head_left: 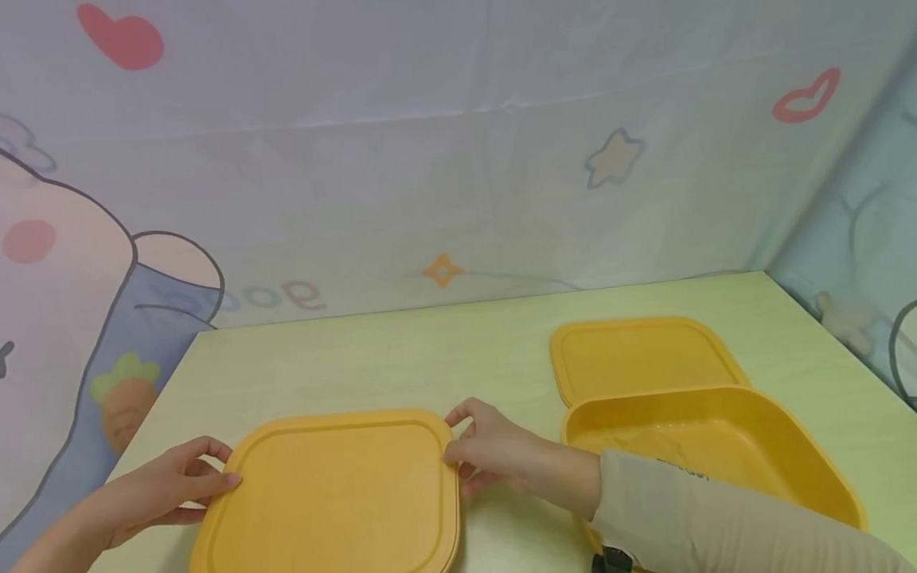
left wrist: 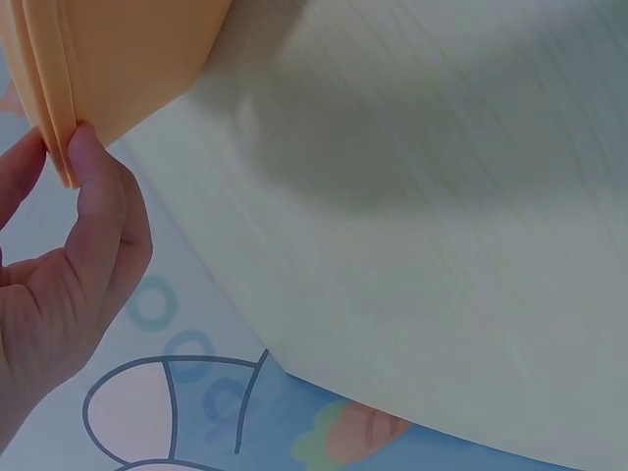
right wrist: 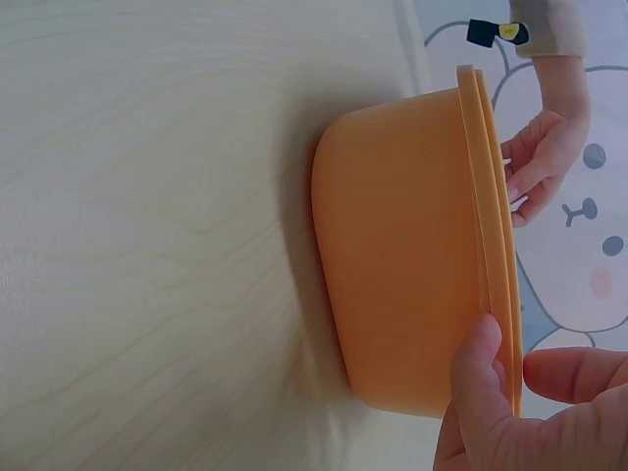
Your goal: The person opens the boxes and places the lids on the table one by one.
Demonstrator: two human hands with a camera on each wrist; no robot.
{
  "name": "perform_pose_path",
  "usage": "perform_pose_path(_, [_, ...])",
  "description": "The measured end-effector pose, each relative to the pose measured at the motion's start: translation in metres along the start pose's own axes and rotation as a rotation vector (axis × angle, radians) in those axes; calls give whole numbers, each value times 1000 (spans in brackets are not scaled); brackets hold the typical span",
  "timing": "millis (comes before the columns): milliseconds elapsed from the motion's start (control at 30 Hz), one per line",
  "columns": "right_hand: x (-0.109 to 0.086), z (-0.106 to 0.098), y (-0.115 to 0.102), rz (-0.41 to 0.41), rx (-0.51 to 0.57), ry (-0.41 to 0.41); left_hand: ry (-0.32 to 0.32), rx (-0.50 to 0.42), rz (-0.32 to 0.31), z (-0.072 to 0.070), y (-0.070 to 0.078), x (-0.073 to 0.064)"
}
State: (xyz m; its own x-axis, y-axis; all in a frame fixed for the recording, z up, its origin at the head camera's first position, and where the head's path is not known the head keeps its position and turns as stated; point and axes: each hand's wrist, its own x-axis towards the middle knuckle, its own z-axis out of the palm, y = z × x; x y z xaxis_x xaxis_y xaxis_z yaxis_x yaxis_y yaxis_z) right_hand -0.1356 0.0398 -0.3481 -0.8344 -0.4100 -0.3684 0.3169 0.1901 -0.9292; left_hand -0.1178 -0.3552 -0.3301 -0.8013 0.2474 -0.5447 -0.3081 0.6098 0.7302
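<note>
A yellow square box with its lid on [head_left: 337, 493] stands at the table's near left. My left hand [head_left: 228, 465] pinches the lid's left rim, thumb and finger on either side of the edge in the left wrist view [left wrist: 59, 157]. My right hand [head_left: 453, 436] pinches the right rim. The right wrist view shows that thumb under the rim and a finger above it [right wrist: 512, 353], with the box's side wall [right wrist: 392, 265] resting on the table. The lid sits flush on the box.
A second yellow box [head_left: 809, 446] stands open at the right, under my right sleeve. Its loose lid [head_left: 637, 354] lies flat behind it. The pale wooden table [head_left: 430, 358] is backed by a cartoon-printed cloth [head_left: 444, 199] on all sides.
</note>
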Motion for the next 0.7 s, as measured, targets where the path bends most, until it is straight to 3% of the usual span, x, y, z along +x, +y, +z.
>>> perform_pose_path(700, [-1,-1,-2,10,27,-3,-7,-2,25,0,0,-3])
